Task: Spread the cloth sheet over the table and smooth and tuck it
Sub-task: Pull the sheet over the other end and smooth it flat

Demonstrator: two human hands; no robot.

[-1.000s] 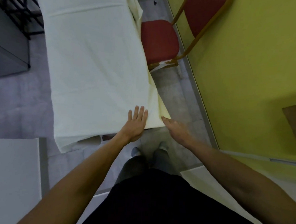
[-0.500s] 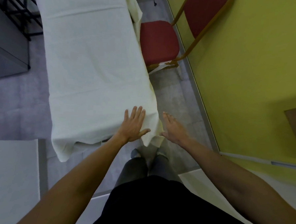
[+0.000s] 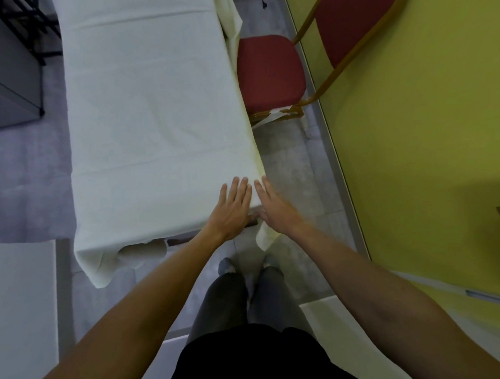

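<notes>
A pale cream cloth sheet [image 3: 148, 120] covers the long table, which stretches away from me. Its near edge hangs over the table end, with a loose flap [image 3: 100, 265] at the near left and a small hanging corner [image 3: 265, 238] at the near right. My left hand [image 3: 232, 210] lies flat, fingers together, on the sheet at the near right corner. My right hand [image 3: 274, 209] presses flat against the sheet at that same corner, right beside the left hand. Neither hand grips the cloth.
A red chair [image 3: 268, 74] with a gold frame stands close to the table's right side, against the yellow wall [image 3: 419, 134]. A dark metal rack [image 3: 23, 18] is at the far left. White surfaces [image 3: 13, 307] flank my legs near left and right.
The right corner of the sheet has been folded down over the table corner. My right hand moved left and up onto the corner, beside my left hand.
</notes>
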